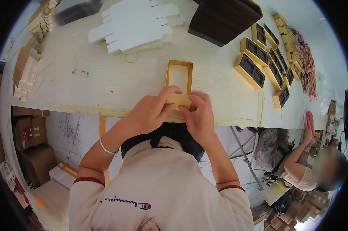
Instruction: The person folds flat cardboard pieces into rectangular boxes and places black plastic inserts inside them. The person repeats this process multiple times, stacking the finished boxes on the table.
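Open rect. gold cardboard box w/ white inside base (169, 75) sits on the pale wood-grain table (104, 77), nr its front edge. L hand (153, 109) is at the box's near L corner, thumb & index pinching the near gold end panel (179, 101). R hand (199, 115) is at the near R corner, thumb & fingertips pinching the same panel's R end; its other fingers are curled, partly hidden.

Writing: cream short-sleeved T-shirt w/ dark red cuff trim (154, 177), on the near side of the box, has dark blue script lettering + small blue/red emblem on the chest. Brown carton (20, 133), below table level & well L of the box, bears a red label, too small to read.

Beyond box, to its L: white flat cardboard blanks (135, 23), stacked & overlapping. Beyond it, to its R: big dark brown box (224, 21). Further R of box: grp of gold rect. boxes w/ black inserts (275, 73). Far R: co-worker's hands (312, 136) w/ a red item (309, 120).
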`<control>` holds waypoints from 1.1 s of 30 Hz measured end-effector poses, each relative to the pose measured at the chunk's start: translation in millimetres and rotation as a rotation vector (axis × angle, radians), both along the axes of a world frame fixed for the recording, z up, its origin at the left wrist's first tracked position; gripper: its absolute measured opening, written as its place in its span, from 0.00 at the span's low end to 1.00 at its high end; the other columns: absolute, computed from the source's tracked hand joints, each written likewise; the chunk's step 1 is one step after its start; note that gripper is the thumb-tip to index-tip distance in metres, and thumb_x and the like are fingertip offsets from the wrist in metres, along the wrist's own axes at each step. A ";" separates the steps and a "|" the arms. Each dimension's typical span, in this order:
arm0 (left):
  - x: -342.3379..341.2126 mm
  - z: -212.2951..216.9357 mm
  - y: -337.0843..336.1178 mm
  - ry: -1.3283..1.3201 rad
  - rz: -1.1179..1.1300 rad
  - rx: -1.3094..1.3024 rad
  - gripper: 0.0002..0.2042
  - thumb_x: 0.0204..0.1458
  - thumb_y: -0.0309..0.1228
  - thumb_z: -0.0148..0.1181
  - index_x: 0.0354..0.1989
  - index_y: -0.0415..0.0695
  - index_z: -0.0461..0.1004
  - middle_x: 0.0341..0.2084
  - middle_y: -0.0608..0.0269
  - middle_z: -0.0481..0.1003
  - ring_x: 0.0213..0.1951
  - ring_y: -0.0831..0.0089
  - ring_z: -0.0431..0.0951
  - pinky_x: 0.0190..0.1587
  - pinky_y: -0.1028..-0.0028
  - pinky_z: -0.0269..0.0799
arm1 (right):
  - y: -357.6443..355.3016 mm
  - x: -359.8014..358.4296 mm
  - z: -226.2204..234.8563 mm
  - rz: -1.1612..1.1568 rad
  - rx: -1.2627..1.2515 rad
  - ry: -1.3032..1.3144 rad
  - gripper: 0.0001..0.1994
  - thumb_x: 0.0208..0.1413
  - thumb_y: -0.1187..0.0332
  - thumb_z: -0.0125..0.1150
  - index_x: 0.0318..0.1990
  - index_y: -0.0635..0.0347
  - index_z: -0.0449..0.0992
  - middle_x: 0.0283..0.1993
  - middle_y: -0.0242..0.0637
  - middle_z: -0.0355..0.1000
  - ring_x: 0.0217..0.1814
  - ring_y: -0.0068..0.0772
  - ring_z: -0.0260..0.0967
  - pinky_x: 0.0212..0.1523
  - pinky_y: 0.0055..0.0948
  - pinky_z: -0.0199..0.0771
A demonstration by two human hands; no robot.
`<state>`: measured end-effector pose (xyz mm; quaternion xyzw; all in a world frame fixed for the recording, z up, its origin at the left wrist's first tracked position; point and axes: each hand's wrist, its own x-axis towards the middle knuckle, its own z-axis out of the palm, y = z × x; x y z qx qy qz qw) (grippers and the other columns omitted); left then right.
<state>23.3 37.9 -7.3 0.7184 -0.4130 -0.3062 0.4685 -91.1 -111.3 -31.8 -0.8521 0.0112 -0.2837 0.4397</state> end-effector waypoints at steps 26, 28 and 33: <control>-4.6 8.6 2.1 -0.452 -0.014 -0.047 0.05 0.47 0.19 0.57 0.33 0.39 0.71 0.29 0.57 0.72 0.31 0.59 0.74 0.31 0.66 0.71 | -24.4 8.5 27.3 0.299 -0.194 0.450 0.05 0.46 0.78 0.59 0.32 0.63 0.73 0.32 0.40 0.66 0.34 0.44 0.65 0.36 0.36 0.66; -2.6 9.3 5.7 -0.430 -0.004 -0.131 0.06 0.48 0.19 0.58 0.34 0.39 0.72 0.30 0.57 0.72 0.32 0.60 0.75 0.32 0.67 0.72 | -28.1 7.6 28.6 0.344 -0.177 0.414 0.06 0.46 0.77 0.59 0.33 0.62 0.74 0.32 0.40 0.66 0.35 0.44 0.63 0.39 0.36 0.65; 2.0 -9.8 6.2 -0.313 -0.096 -0.241 0.07 0.47 0.19 0.60 0.33 0.40 0.71 0.33 0.58 0.72 0.31 0.61 0.75 0.31 0.69 0.72 | -15.5 10.9 28.0 0.288 -0.328 0.326 0.06 0.44 0.74 0.62 0.30 0.59 0.71 0.32 0.37 0.64 0.35 0.41 0.60 0.37 0.34 0.61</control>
